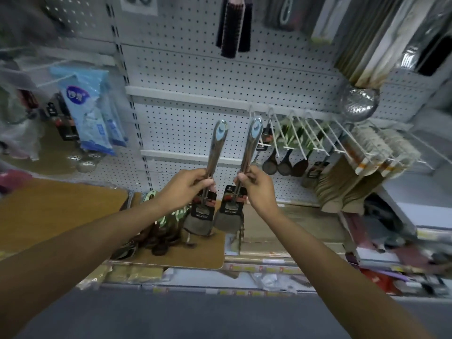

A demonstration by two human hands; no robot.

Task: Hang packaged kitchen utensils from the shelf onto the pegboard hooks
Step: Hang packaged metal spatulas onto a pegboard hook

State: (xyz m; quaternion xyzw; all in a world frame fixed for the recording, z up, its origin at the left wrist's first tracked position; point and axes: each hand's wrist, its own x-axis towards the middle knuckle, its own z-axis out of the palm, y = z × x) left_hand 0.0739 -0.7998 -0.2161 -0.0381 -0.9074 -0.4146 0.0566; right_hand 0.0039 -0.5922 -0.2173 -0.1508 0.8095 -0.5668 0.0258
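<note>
I hold two packaged steel spatulas upright in front of the white pegboard [186,123]. My left hand [187,185] grips the shaft of the left spatula [216,145]. Around the shaft of the right spatula [250,145] curl the fingers of my right hand [256,187]. Each spatula has a grey-blue handle end on top and a black label card over its blade below my hands. The right spatula's top end sits right at the leftmost white peg hook [256,129]. More utensils lie in a pile [159,241] on the wooden shelf board [195,255].
A row of white hooks [318,133] to the right carries dark ladles and wooden-handled tools. A steel skimmer [358,102] hangs upper right, brushes [234,25] above. Blue packets [90,106] hang at the left. Boxes and packages fill the lower shelves.
</note>
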